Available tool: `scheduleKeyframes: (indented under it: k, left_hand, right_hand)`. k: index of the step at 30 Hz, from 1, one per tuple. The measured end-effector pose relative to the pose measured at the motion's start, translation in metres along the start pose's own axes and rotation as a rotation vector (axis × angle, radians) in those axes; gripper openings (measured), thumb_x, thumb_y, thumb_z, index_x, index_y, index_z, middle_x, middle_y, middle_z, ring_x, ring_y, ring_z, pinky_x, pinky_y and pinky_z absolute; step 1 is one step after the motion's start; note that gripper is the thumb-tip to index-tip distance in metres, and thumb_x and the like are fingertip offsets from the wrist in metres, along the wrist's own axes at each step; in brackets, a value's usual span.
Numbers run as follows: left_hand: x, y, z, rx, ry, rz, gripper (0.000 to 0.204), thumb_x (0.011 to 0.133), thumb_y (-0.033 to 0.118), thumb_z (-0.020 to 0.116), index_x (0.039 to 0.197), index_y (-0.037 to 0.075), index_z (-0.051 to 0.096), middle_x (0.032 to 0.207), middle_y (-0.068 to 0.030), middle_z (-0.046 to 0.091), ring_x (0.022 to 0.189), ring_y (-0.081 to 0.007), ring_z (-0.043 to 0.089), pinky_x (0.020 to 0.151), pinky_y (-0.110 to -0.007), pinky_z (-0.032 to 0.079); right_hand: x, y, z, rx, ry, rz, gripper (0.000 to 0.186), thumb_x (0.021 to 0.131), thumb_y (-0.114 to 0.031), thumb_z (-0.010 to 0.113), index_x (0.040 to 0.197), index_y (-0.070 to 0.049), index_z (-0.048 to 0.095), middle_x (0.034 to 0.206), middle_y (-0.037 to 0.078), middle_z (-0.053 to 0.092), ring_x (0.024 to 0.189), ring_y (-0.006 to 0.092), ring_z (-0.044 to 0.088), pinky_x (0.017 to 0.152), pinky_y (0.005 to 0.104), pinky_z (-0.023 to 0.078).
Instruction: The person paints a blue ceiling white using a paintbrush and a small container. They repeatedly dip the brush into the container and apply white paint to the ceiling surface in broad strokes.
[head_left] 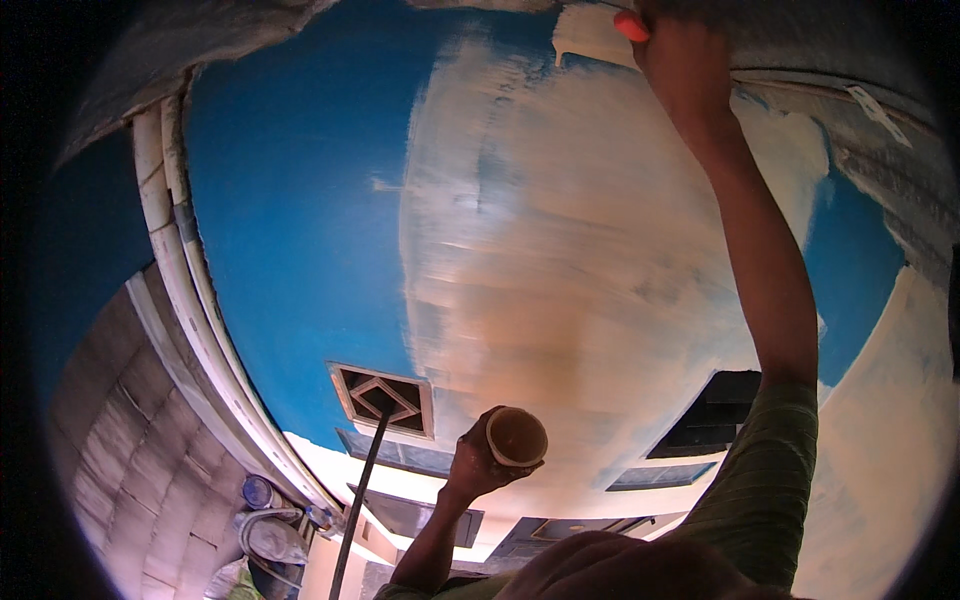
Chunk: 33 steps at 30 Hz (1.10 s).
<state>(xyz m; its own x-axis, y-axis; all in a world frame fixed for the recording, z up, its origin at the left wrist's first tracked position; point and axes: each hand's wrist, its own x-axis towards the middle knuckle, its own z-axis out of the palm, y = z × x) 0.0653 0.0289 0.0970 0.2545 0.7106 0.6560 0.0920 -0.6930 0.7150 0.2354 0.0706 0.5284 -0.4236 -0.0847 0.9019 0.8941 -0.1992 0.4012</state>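
My right hand is raised at the top right, closed on a red handle; the tool's head is hidden. It is against the upper wall beside a cream patch. My left hand grips a round pot low in the middle, its inside pale brown. The blue wall carries a broad, streaky coat of cream paint across its middle and right, with blue showing at both sides and a drip near the top.
A square vent has a long dark pole before it. White pipes run down the left. Dark openings sit low on the wall. A grey block wall, a coiled hose and a rough grey edge border the view.
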Motion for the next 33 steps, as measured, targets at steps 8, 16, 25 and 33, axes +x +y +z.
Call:
scheduleKeyframes:
  k: [8, 16, 25, 33]
  left_hand:
    - [-0.001, 0.006, 0.002, -0.024, -0.033, -0.050, 0.076, 0.050, 0.029, 0.086, 0.110, 0.002, 0.048, 0.102, -0.0134, 0.059, 0.092, -0.0232, 0.060, 0.082, -0.034, 0.049]
    - [-0.002, 0.002, 0.004, 0.012, -0.042, -0.023, 0.075, 0.051, 0.028, 0.085, 0.110, 0.002, 0.048, 0.102, -0.0134, 0.059, 0.092, -0.0230, 0.060, 0.081, -0.034, 0.050]
    - [-0.003, -0.006, -0.001, 0.004, -0.046, -0.071, 0.076, 0.051, 0.029, 0.085, 0.111, 0.002, 0.048, 0.102, -0.0138, 0.059, 0.093, -0.0236, 0.060, 0.081, -0.035, 0.050]
    - [-0.007, -0.007, 0.004, 0.003, -0.035, -0.065, 0.076, 0.051, 0.029, 0.085, 0.111, 0.002, 0.046, 0.102, -0.0140, 0.059, 0.092, -0.0247, 0.060, 0.080, -0.035, 0.050]
  right_hand:
    - [-0.001, -0.042, 0.019, 0.911, 0.274, 0.274, 0.017, 0.073, -0.010, 0.066, 0.075, 0.001, 0.054, 0.065, 0.012, 0.058, 0.062, 0.0252, 0.060, 0.056, 0.0344, 0.045]
    - [-0.032, -0.019, 0.056, 0.848, 0.396, 0.411, 0.016, 0.071, -0.009, 0.067, 0.076, -0.001, 0.054, 0.068, 0.011, 0.057, 0.068, 0.0252, 0.059, 0.058, 0.0336, 0.045]
    - [-0.088, 0.084, -0.016, 0.113, 0.121, 0.270, 0.023, 0.073, -0.024, 0.068, 0.093, -0.013, 0.062, 0.076, 0.009, 0.065, 0.065, 0.0244, 0.064, 0.058, 0.0317, 0.050]
    - [-0.054, 0.019, 0.023, -0.122, -0.020, 0.122, 0.020, 0.076, -0.024, 0.064, 0.090, -0.010, 0.060, 0.074, 0.010, 0.063, 0.068, 0.0258, 0.063, 0.060, 0.0312, 0.051]
